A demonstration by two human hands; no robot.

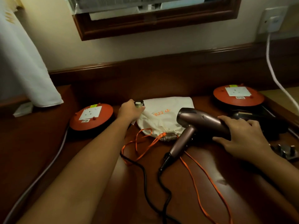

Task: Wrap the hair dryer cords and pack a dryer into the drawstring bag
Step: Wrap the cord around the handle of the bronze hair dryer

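The hair dryer [200,121] is gripped round its barrel by the right hand [242,136], touching the soft drawstring bag [161,115]. A plug [139,103] is pinched in the left hand [131,110]. The dryer is judged rigid and weighty, and the cord [145,175] limp. Open counter [40,139] is left below both hands.

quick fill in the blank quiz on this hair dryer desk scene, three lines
1. The right hand grips the ____.
2. The left hand holds the black cord's ____.
3. The bag's drawstrings are coloured ____.
Missing words: hair dryer; plug; orange.
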